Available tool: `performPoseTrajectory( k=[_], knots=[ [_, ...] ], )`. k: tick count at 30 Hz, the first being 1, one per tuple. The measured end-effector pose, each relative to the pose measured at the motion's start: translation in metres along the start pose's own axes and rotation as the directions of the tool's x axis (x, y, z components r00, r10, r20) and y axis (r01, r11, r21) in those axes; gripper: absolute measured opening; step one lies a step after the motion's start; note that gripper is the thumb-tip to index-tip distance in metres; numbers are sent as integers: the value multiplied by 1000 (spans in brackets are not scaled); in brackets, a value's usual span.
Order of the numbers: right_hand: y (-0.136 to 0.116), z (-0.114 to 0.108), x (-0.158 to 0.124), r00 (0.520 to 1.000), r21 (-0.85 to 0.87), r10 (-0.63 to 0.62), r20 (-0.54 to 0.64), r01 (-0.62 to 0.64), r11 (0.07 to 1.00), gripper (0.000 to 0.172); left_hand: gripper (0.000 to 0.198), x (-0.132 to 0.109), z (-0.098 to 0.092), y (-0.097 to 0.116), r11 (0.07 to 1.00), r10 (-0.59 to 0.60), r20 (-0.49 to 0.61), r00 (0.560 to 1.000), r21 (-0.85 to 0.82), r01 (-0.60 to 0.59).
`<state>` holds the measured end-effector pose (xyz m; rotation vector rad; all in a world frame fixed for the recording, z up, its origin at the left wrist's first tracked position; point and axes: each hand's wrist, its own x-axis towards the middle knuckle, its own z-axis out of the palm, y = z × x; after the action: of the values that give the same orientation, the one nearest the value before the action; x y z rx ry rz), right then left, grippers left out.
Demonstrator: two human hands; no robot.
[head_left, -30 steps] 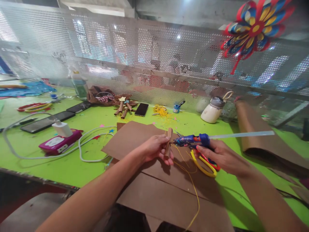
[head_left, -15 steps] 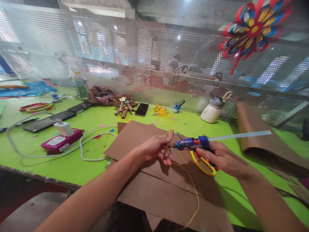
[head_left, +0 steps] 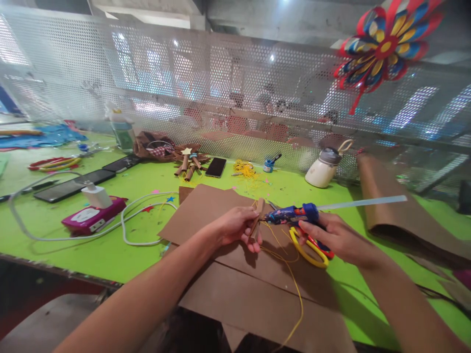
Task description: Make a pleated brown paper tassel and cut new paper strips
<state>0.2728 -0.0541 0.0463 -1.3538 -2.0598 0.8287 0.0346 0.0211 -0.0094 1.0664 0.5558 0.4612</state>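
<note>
Between its fingertips my left hand (head_left: pixel 239 225) pinches a small rolled brown paper tube (head_left: pixel 257 218) with yellow string (head_left: pixel 290 274) trailing from it. A blue glue gun (head_left: pixel 292 214) is gripped in my right hand (head_left: pixel 336 235), its nozzle pointing left at the tube. I cannot tell whether nozzle and paper touch. A long translucent glue stick (head_left: pixel 364 202) sticks out of the gun's back. Yellow-handled scissors (head_left: pixel 311 252) lie under the gun, beside my right fingers. Below both hands are flat brown paper sheets (head_left: pixel 257 294).
On the green table (head_left: pixel 147 264), a magenta power strip (head_left: pixel 93 215) with a white charger and cable lies left. Behind are a paper-tube craft (head_left: pixel 189 162), a phone (head_left: pixel 216 167), yellow string scraps (head_left: pixel 246 168) and a cream bottle (head_left: pixel 322 169). Rolled brown paper (head_left: pixel 390 196) is at right.
The glue gun's back end has dipped slightly, and its glue stick has shifted a little left. My left hand keeps its place with the paper tube.
</note>
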Motion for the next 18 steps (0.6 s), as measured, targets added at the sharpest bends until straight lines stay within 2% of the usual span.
performPoseTrajectory(
  k=[12,18],
  knots=[
    [-13,2,-4,998,9,-42,40,42,999,41,19,-1,0,2,999,-32,2,999,9,32],
    [-6,1,-4,998,31,-31,46,30,999,42,22,0,-1,1,1000,-29,4,1000,1,29]
  ],
)
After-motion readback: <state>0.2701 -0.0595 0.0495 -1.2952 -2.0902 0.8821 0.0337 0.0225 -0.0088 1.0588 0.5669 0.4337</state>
